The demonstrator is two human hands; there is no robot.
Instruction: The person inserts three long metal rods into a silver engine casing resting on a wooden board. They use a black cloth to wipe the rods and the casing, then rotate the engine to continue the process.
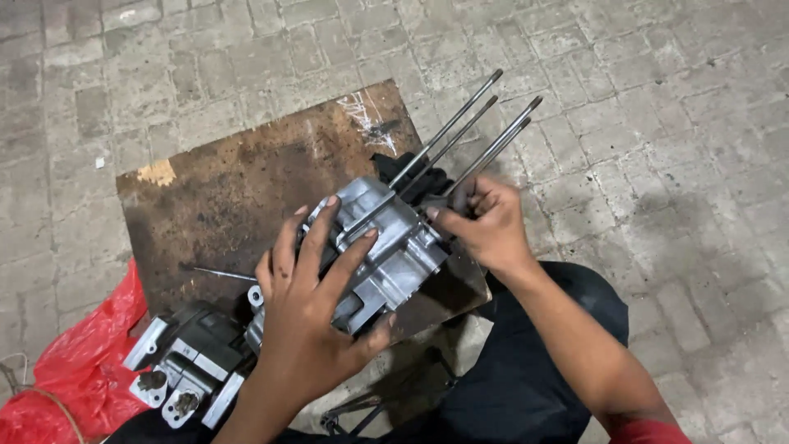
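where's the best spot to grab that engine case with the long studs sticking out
Probably grip the engine case across its blocky silver body, from the near side, as the left hand does. The four thin studs jut away, offering poor purchase; the right hand only steadies at their base.

- A rusty brown board (222,205) is my worktop, lying on the grey paved floor (674,123).
- A second grey engine part (185,362) sits by my left knee.
- A red plastic bag (78,370) lies crumpled beside it.
- A thin metal rod (220,273) rests on the board.
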